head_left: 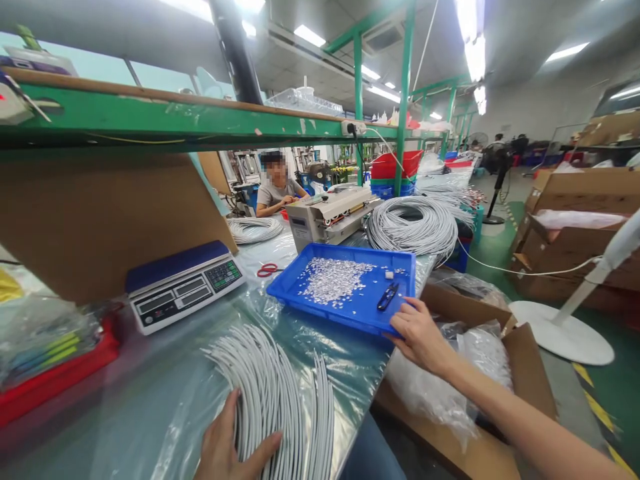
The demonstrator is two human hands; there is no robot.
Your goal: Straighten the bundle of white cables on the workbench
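Observation:
My right hand [420,335] grips the near right corner of a shallow blue plastic tray [285,288], fingers curled over its rim. In the tray lie many small shiny pieces [333,280], black thread snips [388,297] and a small white cylinder [389,274]. At the bottom of the view my left hand [230,447] rests against a curved bundle of light grey cables [267,393], thumb and forefinger spread apart. A narrower bundle of the same cables [321,413] lies just to its right.
A digital scale [185,287] stands left, beyond a red bin [60,380] of bagged items. Red-handled scissors [267,269], a bench machine [330,217] and coiled cables [413,223] lie behind. A green shelf [175,123] crosses above. An open carton [530,373] stands right; a co-worker [270,197] sits opposite.

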